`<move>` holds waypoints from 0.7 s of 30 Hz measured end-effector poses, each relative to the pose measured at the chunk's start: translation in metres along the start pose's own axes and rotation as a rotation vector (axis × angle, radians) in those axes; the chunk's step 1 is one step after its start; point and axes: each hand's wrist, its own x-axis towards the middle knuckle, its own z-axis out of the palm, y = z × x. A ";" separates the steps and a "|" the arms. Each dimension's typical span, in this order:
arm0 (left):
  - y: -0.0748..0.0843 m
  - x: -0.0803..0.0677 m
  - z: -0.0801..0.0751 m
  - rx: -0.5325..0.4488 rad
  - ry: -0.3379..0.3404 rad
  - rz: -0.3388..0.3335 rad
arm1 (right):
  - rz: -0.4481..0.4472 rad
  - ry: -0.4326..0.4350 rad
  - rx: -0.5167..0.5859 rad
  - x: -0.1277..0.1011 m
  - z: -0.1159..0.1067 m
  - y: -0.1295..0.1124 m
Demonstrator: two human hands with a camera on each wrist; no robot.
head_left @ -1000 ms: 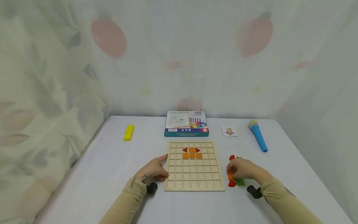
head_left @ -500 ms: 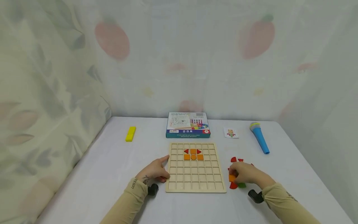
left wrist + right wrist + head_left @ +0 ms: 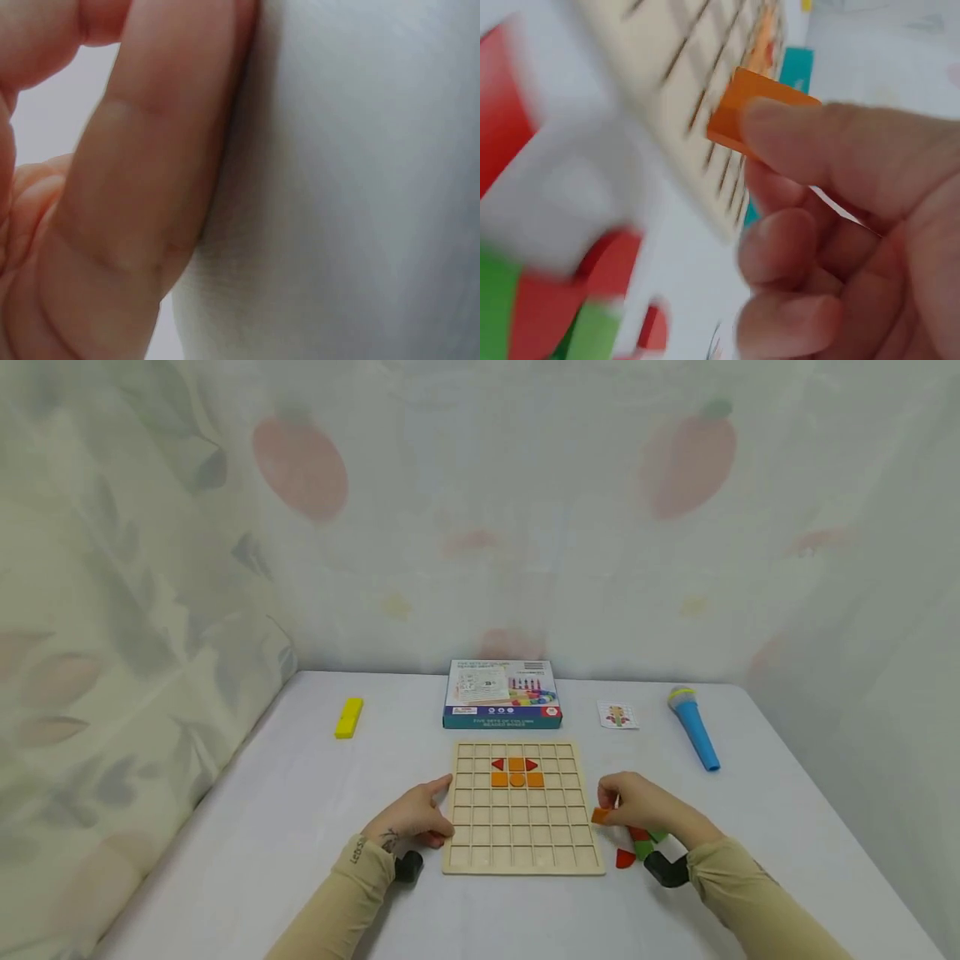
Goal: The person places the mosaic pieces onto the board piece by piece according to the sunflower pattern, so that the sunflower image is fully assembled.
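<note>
My right hand (image 3: 651,803) pinches an orange square tile (image 3: 731,112) between thumb and fingers, just off the right edge of the wooden grid board (image 3: 487,839). On the board's upper part sit an orange circle (image 3: 517,780), several orange squares (image 3: 516,764) and two red triangles (image 3: 498,765). Loose red pieces (image 3: 625,858) and green pieces (image 3: 643,850) lie below the right hand, partly hidden by it. At the board's left edge, my left hand (image 3: 405,817) touches the rim with spread fingers. The left wrist view shows only fingers (image 3: 142,150) up close against white cloth.
Behind the board lies a cardboard box (image 3: 502,695). A small pattern card (image 3: 618,715) and a blue toy microphone (image 3: 695,731) are at the back right, a yellow block (image 3: 348,718) at the back left. Black wrist cameras (image 3: 666,869) hang under the wrists.
The right hand has picked the orange square tile out of the loose pieces and carried it left and up to the board's edge. The left hand stays in place.
</note>
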 end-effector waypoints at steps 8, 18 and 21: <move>-0.001 -0.001 0.000 -0.006 -0.010 0.012 | -0.128 0.133 0.048 0.034 0.018 -0.037; -0.001 0.000 -0.002 -0.022 -0.009 0.003 | -0.084 0.217 -0.010 0.068 0.051 -0.057; -0.001 0.001 -0.002 -0.023 -0.004 0.005 | -0.063 0.206 -0.004 0.072 0.053 -0.060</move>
